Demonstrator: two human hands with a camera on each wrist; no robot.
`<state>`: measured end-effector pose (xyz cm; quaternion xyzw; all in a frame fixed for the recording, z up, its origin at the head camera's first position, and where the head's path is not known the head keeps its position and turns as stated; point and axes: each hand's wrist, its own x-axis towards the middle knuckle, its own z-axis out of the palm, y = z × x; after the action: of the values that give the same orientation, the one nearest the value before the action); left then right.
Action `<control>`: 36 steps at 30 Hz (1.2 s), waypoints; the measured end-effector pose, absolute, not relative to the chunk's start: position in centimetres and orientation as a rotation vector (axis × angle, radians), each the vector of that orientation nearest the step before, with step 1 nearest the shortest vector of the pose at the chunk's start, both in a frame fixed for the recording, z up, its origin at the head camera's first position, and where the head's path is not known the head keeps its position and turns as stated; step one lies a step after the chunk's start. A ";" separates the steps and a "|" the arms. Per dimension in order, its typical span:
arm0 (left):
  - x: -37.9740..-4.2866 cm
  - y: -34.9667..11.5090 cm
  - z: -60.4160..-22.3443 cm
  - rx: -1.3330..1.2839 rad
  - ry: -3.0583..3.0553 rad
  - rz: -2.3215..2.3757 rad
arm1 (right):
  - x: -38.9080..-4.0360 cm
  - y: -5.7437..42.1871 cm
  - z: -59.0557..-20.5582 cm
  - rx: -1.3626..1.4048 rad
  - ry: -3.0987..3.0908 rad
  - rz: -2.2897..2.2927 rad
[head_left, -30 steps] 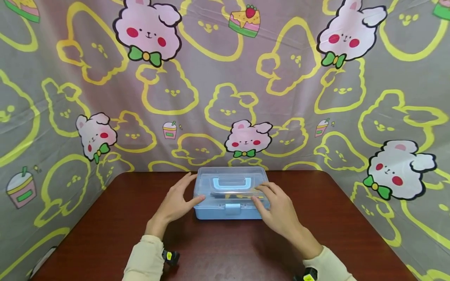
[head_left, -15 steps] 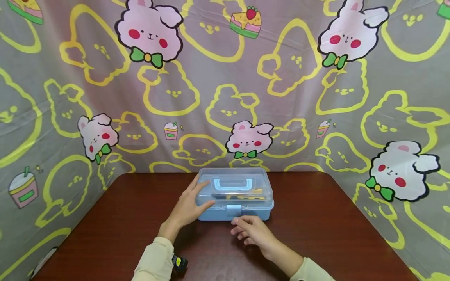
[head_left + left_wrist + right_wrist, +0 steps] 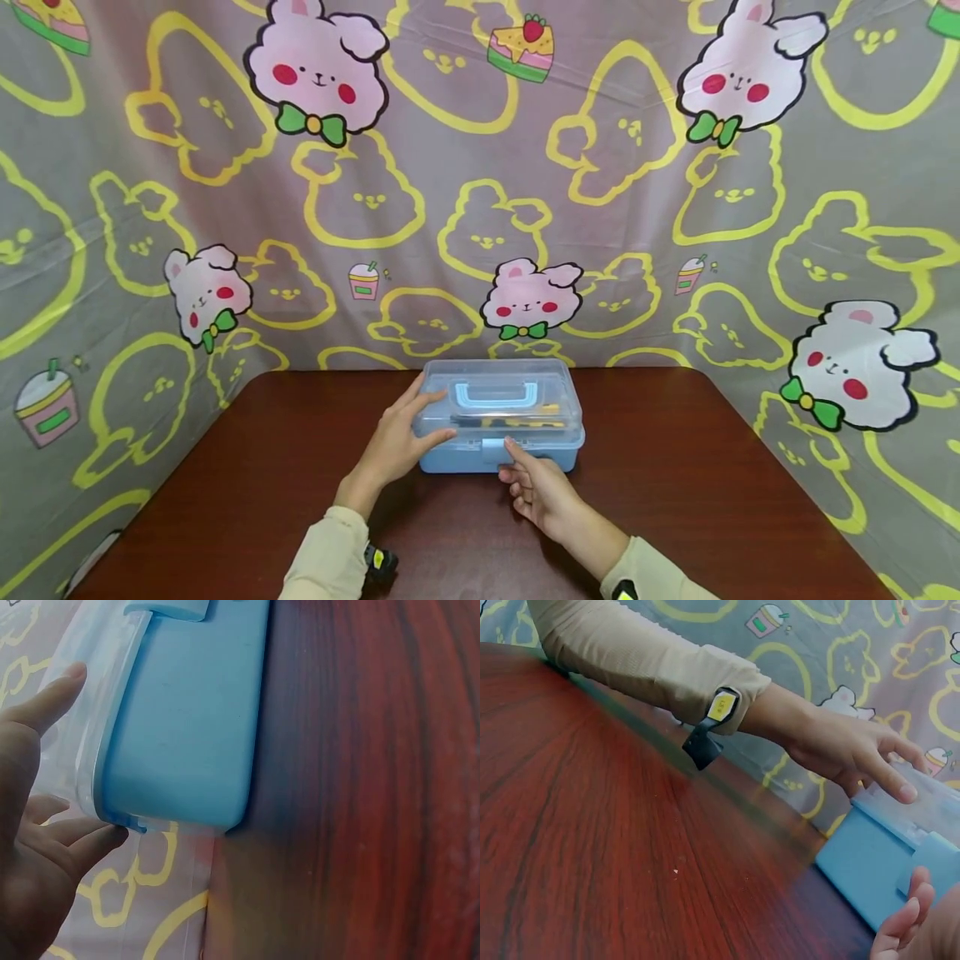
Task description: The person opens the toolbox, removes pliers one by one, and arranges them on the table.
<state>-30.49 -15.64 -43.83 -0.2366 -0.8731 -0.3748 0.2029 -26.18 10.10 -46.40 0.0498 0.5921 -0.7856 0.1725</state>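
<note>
A light-blue plastic storage box (image 3: 450, 461) with a clear lid (image 3: 437, 408) sits at the back middle of the table. Its blue carrying handle (image 3: 497, 403) lies on top, and the lid is down. My left hand (image 3: 392, 446) spreads around the left end, thumb along the lid's front and fingertips (image 3: 111, 836) at the lid's rim in the left wrist view. At the front, my right hand (image 3: 553, 500) has its thumb on the blue latch (image 3: 492, 451), the other fingers curled beneath it. Yellow and dark items (image 3: 551, 409) show through the lid.
The dark reddish-brown wooden table (image 3: 675, 500) extends around the box. A grey curtain (image 3: 480, 150) with rabbit prints hangs behind it and along both sides. Black wrist straps with yellow labels (image 3: 721, 706) sit at the sleeve cuffs.
My right hand has left the lid's right side, dropped below the front, then risen to the latch. My left hand has shifted slightly right, staying at the box's left end.
</note>
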 end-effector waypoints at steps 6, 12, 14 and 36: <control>-30.4 -15.6 -43.8 -0.664 -2.432 -1.042 | -26.3 10.1 -46.6 0.197 1.653 -2.264; -30.4 -15.5 -43.7 -0.675 -2.438 -1.009 | -26.3 10.0 -46.6 0.281 1.664 -2.282; -30.4 -15.5 -43.8 -0.677 -2.439 -1.004 | -26.3 10.1 -46.6 0.298 1.676 -2.277; -30.6 -15.8 -44.0 -0.694 -2.416 -0.973 | -26.4 10.4 -46.4 0.164 1.704 -2.164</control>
<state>-30.64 -15.81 -43.99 -0.2509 -0.8741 -0.3521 0.2213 -26.41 10.37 -46.44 0.0584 0.6064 -0.7699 0.1899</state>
